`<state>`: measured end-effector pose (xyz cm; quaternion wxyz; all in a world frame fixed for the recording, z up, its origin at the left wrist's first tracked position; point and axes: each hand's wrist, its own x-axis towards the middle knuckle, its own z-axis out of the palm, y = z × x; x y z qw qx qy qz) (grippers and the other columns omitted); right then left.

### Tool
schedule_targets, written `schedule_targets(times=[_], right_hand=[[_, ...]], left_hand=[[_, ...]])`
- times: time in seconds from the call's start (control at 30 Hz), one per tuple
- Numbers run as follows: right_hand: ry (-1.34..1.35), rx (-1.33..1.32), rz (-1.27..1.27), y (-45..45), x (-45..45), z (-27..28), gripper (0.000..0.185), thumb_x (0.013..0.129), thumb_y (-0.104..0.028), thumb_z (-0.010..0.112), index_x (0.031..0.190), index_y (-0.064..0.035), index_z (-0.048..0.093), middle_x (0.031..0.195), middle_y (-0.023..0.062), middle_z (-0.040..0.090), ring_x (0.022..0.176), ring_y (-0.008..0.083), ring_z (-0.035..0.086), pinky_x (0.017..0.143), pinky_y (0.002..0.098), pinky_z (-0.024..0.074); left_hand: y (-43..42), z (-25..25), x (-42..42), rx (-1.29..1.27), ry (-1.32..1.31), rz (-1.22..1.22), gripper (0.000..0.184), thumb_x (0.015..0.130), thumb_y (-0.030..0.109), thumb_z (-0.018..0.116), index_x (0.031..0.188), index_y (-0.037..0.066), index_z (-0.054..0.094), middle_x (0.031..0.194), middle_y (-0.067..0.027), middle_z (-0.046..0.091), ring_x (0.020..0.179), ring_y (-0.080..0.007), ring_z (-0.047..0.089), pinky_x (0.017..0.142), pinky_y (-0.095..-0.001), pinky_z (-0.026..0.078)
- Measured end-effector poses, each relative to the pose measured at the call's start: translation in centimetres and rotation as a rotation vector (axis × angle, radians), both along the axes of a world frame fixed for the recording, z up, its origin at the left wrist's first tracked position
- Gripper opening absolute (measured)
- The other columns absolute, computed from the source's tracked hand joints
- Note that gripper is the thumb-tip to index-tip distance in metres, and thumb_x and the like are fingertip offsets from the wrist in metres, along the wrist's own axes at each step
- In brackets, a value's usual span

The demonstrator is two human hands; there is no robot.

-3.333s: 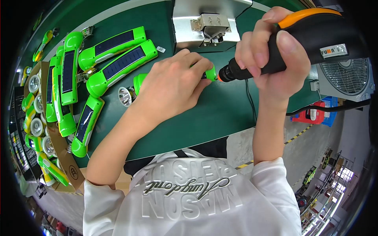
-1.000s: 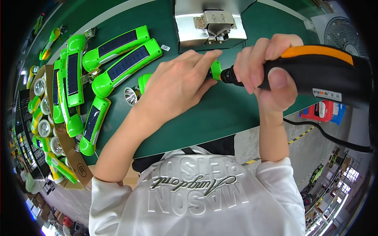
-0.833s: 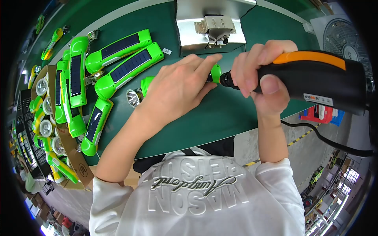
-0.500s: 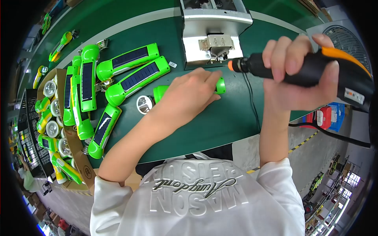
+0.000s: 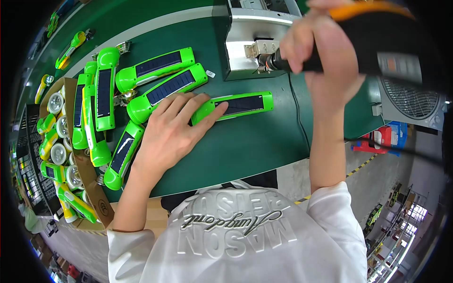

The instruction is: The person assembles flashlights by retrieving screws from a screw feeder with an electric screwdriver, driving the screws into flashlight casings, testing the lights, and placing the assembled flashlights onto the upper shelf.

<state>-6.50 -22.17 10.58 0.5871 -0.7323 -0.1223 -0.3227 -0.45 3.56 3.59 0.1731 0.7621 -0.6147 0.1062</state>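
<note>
My right hand (image 5: pixel 325 56) is wrapped around a black and orange electric screwdriver (image 5: pixel 373 45), blurred by motion. Its tip is at the bracket on the front of a silver metal machine (image 5: pixel 240 30). Spread fingers of my left hand (image 5: pixel 172 132) reach over the head end of a green flashlight (image 5: pixel 243 104) with a dark solar panel, lying flat on the table; the thumb touches it. Just beyond those fingers lie two more green flashlights, one of them the nearer flashlight (image 5: pixel 174 87). The round lens part is hidden, perhaps under my left hand.
Several green flashlights (image 5: pixel 104 89) lie to the left on the green table (image 5: pixel 226 151). A cardboard box (image 5: pixel 89 179) of flashlight parts stands at the left edge. A black cable (image 5: pixel 298 111) crosses the table. At right is a fan (image 5: pixel 410 99).
My right hand has moved the screwdriver up and left, bringing its tip to the machine. My left hand has slid left along the flashlight, its fingers spreading and uncovering the solar panel.
</note>
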Motion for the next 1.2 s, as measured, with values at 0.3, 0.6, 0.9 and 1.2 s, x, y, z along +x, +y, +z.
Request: schedule_targets(times=[0.3, 0.6, 0.9, 1.2], right_hand=[[0.202, 0.405, 0.028, -0.5, 4.0, 3.1, 0.017, 0.094, -0.018, 0.066, 0.103, -0.0048, 0.060, 0.058, 0.0042, 0.054, 0.040, 0.0139, 0.049, 0.043, 0.0297, 0.0426], [0.074, 0.572, 0.225, 4.0, -1.1, 2.0, 0.035, 0.098, -0.025, 0.054, 0.119, 0.0023, 0.049, 0.057, 0.0080, 0.050, 0.038, 0.0187, 0.044, 0.043, 0.0339, 0.0420], [0.097, 0.673, 0.192, 5.2, -1.7, -0.7, 0.038, 0.097, -0.023, 0.057, 0.122, 0.0016, 0.044, 0.060, 0.0095, 0.051, 0.044, 0.0189, 0.048, 0.048, 0.0328, 0.0441], [0.069, 0.362, 0.303, 4.0, -1.7, -2.9, 0.027, 0.102, -0.023, 0.042, 0.117, -0.0025, 0.049, 0.067, 0.0049, 0.050, 0.048, 0.0146, 0.045, 0.056, 0.0342, 0.0446]], left_hand=[[-3.0, -2.7, -0.1, -0.187, 0.099, -0.051, 0.051, 0.071, 0.010, 0.082, 0.119, 0.005, 0.065, 0.119, -0.0114, 0.066, 0.098, -0.0283, 0.066, 0.087, -0.0395, 0.057], [-3.7, -4.1, 0.5, -0.298, 0.104, -0.137, 0.052, 0.071, 0.008, 0.081, 0.121, 0.003, 0.067, 0.116, -0.0098, 0.066, 0.099, -0.0294, 0.066, 0.083, -0.0403, 0.058], [-3.9, -4.2, 0.5, -0.328, 0.100, -0.141, 0.045, 0.071, 0.008, 0.082, 0.114, 0.001, 0.070, 0.116, -0.0097, 0.067, 0.096, -0.0293, 0.066, 0.079, -0.0395, 0.059], [-3.8, -4.2, 0.5, -0.331, 0.108, -0.136, 0.040, 0.072, 0.010, 0.082, 0.109, 0.001, 0.071, 0.115, -0.0095, 0.067, 0.097, -0.0287, 0.066, 0.080, -0.0391, 0.059]])
